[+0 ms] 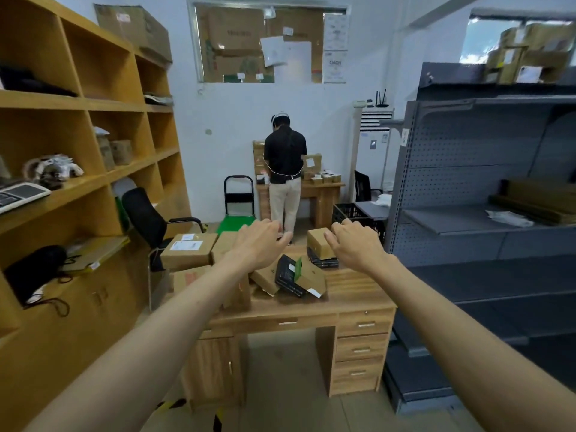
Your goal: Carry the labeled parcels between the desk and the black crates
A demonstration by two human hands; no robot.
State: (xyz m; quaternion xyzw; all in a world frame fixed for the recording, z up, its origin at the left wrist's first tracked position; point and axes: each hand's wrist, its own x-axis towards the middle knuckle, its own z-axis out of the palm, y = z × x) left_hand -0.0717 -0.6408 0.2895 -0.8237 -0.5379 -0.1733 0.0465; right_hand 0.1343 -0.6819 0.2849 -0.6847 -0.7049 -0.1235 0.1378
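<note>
Both hands out over the desk (358,294), left hand (260,241) and right hand (355,243) loose-fingered and holding nothing, labeled parcels (187,249) piled on the desktop, black crate (349,215) on the floor behind.

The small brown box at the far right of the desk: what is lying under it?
The small brown box rests on a flat black box, which lies on the desk. The right hand hovers beside them. Whether more lies beneath cannot be seen.
</note>
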